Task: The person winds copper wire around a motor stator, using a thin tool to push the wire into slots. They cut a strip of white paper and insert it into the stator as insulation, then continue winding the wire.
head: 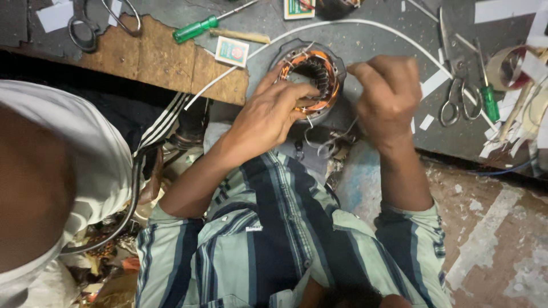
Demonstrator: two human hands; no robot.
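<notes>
Scissors (456, 100) right of stator (308, 80)

A green-handled screwdriver (196, 28) is lying near the workbench's (377, 40) far edge, a small card box (232, 51) just beside it. Scissors (458, 98) are resting toward the right edge, paper strips (432, 83) lying scattered around them.

Both forearms reach forward, elbows bent. The left hand (273, 111) lies palm-down with fingers splayed. The right hand (387, 91) is curled tight, fingertips pinched together.
</notes>
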